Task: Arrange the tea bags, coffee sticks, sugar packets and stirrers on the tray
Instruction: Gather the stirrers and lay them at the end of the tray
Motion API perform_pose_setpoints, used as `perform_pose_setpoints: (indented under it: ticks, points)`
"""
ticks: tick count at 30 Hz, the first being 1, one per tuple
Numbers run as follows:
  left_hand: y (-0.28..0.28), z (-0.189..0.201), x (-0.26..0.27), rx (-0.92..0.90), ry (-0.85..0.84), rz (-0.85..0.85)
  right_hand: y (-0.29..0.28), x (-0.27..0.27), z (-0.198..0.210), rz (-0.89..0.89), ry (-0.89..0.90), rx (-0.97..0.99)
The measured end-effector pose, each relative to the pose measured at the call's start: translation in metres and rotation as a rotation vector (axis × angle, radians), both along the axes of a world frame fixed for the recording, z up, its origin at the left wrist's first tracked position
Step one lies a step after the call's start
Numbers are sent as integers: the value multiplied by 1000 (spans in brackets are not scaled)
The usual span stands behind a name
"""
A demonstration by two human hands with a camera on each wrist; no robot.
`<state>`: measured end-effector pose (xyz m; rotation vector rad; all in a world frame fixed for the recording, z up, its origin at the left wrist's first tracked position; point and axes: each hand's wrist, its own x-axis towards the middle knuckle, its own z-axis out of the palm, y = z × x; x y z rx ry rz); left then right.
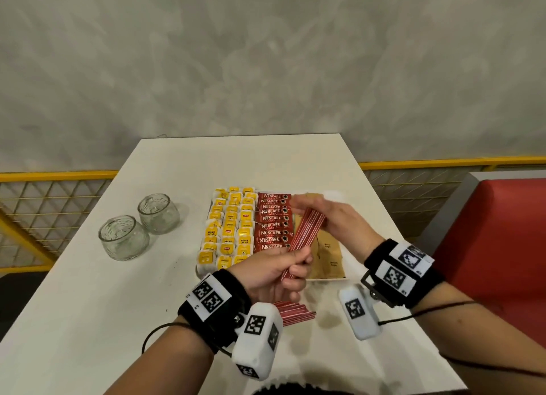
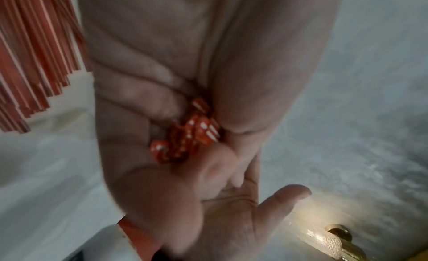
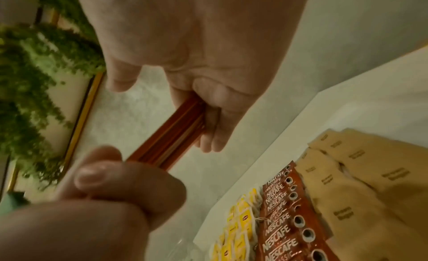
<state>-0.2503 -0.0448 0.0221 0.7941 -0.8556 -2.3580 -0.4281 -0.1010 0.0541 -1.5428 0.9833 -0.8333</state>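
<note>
This looks like a café or small eatery. A square white tabletop (image 1: 177, 276) stands against a mottled grey plaster wall (image 1: 266, 55), with a red padded bench seat (image 1: 499, 247) beside it and a yellow metal mesh railing (image 1: 53, 199) behind. Trailing green foliage (image 3: 30, 100) hangs by a yellow-framed panel, and a brass wall lamp (image 2: 340, 243) glows against the plaster.

Two glass jars (image 1: 141, 223) stand left of the packed tray (image 1: 331, 279), loose stirrers (image 1: 292, 313) lie before it, leaving bare tabletop (image 1: 88, 321) at near left.
</note>
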Motion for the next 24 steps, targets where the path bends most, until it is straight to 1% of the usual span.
perform_pose_setpoints:
  ticks: [1, 4, 5, 7, 8, 11, 12, 14, 15, 16, 18, 21, 24]
  points:
    - [0, 1, 1, -7, 0, -12, 1, 1, -2, 20, -10, 8]
    - [-1, 3, 2, -10, 16, -9, 3, -2, 2, -67, -67, -16]
    - [0, 4, 2, -6, 20, -11, 4, -3, 2, -53, -71, -23]
    - [1, 4, 1, -17, 12, -47, 8, 0, 0, 31, -24, -38]
    - [2, 4, 1, -28, -4, -67, 10, 1, -2, 40, -2, -65]
    - [3, 3, 0, -71, -98, -85, 11, 1, 2, -92, -10, -213]
    - [3, 5, 0, -95, -137, -95, 10, 0, 4, -118, 14, -268]
    - [3, 12, 0, -173, -230, -127, 11, 1, 4, -107, 185, -379]
    - [1, 17, -1, -227, -297, -135, 11, 2, 1, -97, 281, -434]
    - [-3, 20, 0, -290, -380, -126, 11, 1, -2, -105, 338, -479]
    - [-13, 23, 2, -489, -603, -68, 8, -2, -8, -179, 330, -502]
    - [-24, 20, 6, -897, -977, -15, 4, -4, -15, -274, 296, -425]
    - [-24, 15, 3, -1162, -1285, -27, 4, -1, -20, -293, 237, -247]
